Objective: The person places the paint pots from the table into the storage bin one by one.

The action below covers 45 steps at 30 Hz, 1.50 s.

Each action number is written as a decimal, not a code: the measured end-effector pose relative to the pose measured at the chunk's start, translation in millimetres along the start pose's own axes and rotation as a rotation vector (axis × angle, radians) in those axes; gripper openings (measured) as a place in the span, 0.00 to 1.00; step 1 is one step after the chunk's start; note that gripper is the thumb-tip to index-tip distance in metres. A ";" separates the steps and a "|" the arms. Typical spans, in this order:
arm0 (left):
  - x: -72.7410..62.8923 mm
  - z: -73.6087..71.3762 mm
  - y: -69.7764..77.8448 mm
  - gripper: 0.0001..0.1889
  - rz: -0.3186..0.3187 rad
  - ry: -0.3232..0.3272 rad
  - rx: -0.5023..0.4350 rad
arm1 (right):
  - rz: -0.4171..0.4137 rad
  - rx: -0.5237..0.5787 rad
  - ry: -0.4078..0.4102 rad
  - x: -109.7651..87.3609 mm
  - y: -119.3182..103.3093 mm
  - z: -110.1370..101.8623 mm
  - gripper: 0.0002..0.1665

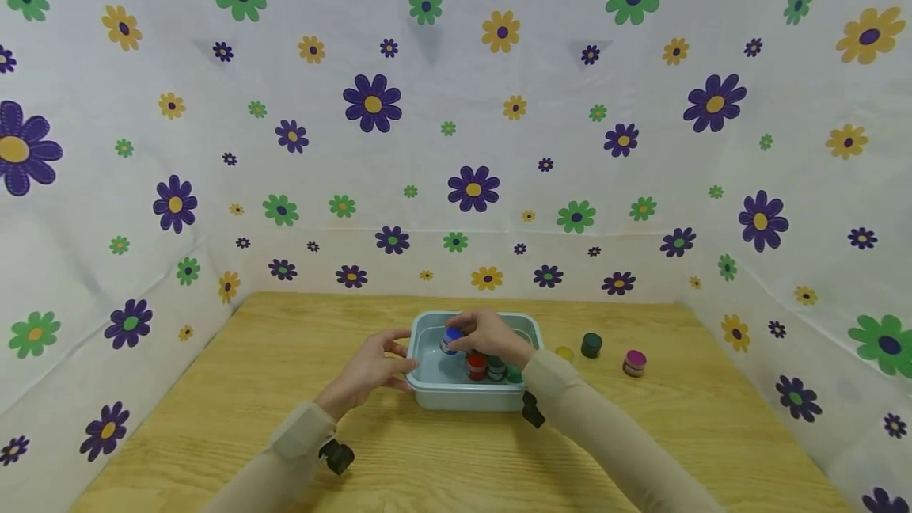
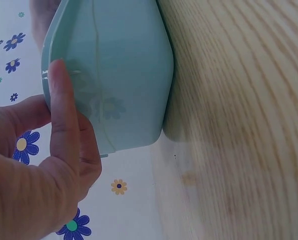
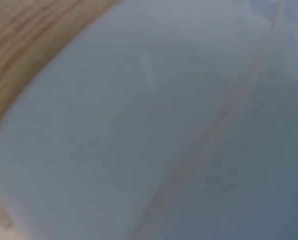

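Flowered sheeting (image 1: 427,165) surrounded the wooden bench (image 1: 299,339). Left hand (image 1: 370,370) gripped the blue bin's (image 1: 470,400) left rim; right hand (image 1: 492,336) pinched a blue jar (image 1: 450,341), in or just above the bin, near a red jar (image 1: 476,370). Pink jar (image 1: 634,363): on bench, right of bin.

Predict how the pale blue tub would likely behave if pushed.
The pale blue tub looks wide and low, so it would probably slide rather than tip. Smooth and shiny, it may be slightly slippery. The jars inside probably add weight and might shift.
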<state>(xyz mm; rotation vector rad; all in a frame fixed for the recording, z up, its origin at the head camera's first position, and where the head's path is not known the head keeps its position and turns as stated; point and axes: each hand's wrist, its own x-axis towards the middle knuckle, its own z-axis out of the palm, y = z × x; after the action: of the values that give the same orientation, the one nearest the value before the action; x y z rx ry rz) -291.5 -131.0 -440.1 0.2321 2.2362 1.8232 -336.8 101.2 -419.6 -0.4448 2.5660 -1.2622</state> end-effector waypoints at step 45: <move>0.2 -1.6 -0.8 0.31 0.023 -0.019 0.009 | -0.134 -0.374 0.005 19.4 12.1 6.0 0.18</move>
<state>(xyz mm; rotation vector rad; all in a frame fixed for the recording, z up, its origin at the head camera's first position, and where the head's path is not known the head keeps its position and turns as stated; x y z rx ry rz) -292.0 -132.6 -440.7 0.2762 2.2389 1.8150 -354.6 96.5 -434.4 -0.6948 2.8216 -0.8153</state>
